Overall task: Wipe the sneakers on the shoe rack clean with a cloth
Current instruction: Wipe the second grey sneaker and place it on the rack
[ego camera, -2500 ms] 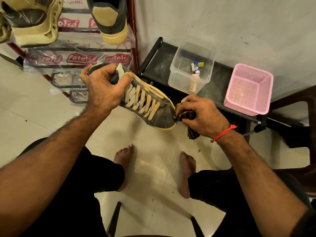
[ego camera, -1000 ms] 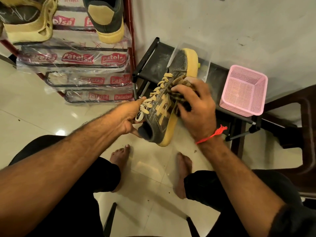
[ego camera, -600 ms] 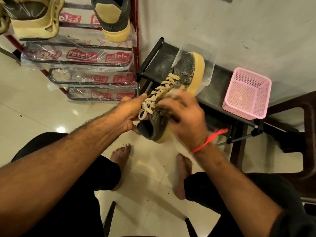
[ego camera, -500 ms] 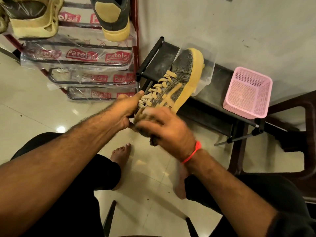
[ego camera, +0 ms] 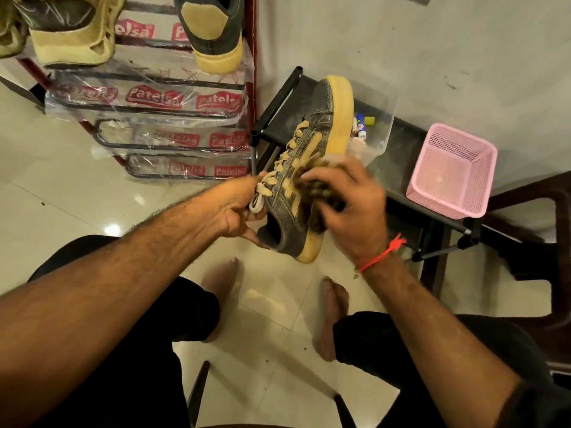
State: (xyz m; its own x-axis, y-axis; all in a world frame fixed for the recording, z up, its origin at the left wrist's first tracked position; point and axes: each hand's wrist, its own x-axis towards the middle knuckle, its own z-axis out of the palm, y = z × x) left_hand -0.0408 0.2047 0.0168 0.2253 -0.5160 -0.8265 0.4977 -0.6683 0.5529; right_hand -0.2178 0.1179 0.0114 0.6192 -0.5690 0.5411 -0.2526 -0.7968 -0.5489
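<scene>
The sneaker [ego camera: 304,168] was held in the air in front of the seated person, above the floor [ego camera: 77,193] and just before the low black table [ego camera: 401,193]. Its long axis ran away from the person and slightly rightward: the toe pointed up and away toward the wall, the heel opening faced back toward the person, and the yellowed sole edge lay along its right side. The left hand [ego camera: 234,208] gripped the sneaker at the heel end beside the laces, thumb and fingers curled about the collar. The right hand [ego camera: 349,205] pressed a dark cloth [ego camera: 324,193] against the side of the sneaker near its middle, with the fingers [ego camera: 315,177] bent over the cloth and holding it; the hand was blurred, so the exact lie of each finger could not be told. A red thread [ego camera: 383,254] circled the right wrist. Behind the sneaker's toe a clear plastic box [ego camera: 380,128] with small items in it stood on the table, and a pink basket [ego camera: 454,171] stood farther right on the same table. To the left, the shoe rack [ego camera: 173,112], wrapped in printed plastic, carried more sneakers [ego camera: 71,32] on its upper shelf.
</scene>
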